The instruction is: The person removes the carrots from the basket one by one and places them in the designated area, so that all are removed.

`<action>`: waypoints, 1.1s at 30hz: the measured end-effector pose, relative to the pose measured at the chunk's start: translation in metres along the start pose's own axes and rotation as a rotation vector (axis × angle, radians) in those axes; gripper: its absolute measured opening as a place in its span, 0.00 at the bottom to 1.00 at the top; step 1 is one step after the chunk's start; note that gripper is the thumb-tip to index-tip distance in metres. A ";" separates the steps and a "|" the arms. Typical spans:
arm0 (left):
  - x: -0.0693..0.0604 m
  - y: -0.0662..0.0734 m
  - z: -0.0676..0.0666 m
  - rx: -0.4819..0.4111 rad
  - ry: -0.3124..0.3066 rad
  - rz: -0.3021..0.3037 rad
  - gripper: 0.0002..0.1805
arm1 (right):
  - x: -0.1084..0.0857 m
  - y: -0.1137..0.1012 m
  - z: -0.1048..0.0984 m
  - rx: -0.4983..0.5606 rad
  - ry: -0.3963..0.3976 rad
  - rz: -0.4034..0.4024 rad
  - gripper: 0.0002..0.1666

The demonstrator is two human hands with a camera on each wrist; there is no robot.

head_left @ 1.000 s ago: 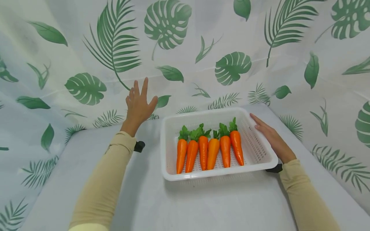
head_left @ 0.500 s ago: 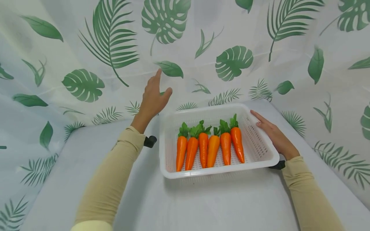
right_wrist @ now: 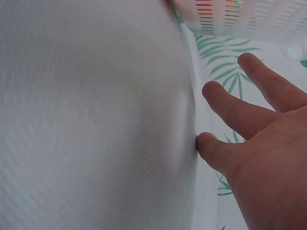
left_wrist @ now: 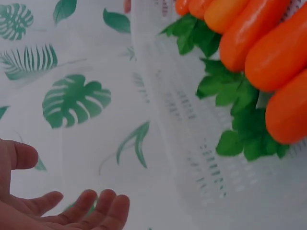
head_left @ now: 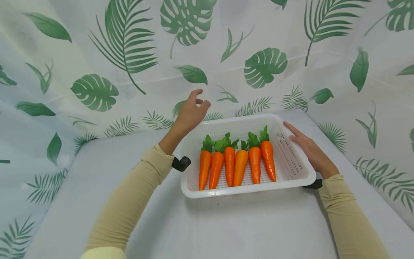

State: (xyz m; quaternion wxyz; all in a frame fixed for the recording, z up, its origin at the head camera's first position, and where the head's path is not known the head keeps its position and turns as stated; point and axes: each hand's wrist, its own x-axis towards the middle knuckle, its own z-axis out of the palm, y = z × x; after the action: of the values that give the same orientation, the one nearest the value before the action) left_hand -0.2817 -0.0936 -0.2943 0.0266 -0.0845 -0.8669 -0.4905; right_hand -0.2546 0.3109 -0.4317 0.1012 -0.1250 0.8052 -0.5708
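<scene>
A white plastic basket [head_left: 245,190] with slotted walls stands on the pale table. Several orange carrots [head_left: 254,167] lie in it side by side, green tops toward the back wall. My left hand [head_left: 191,114] is in the air by the basket's back left corner, holding nothing. Its fingers [left_wrist: 117,211] are loosely bent in the left wrist view, apart from the basket. Along the basket's right side lies my right hand [head_left: 312,153], its fingers extended against the rim. The right wrist view shows its fingers [right_wrist: 230,105] spread below the basket wall; exact contact is hard to tell there.
A white curtain [head_left: 223,54] printed with green leaves closes off the back and sides. The pale table [head_left: 161,223] extends in front of the basket and to its left. Each wrist carries a small black camera [head_left: 181,163].
My left hand has moved right and somewhat lower, toward the basket's back left corner, and its fingers have bent. The right hand stays at the basket's right side. The head view has shifted slightly.
</scene>
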 end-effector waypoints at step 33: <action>-0.030 -0.039 0.056 -0.117 -0.245 -0.600 0.37 | -0.001 0.005 0.003 -0.002 0.016 -0.011 0.38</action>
State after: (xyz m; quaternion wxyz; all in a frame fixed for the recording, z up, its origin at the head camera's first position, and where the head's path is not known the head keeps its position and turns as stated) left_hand -0.2564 -0.0696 -0.3604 -0.2283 0.1151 -0.8204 -0.5114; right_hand -0.2532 0.3096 -0.4370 0.0915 -0.1247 0.8060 -0.5714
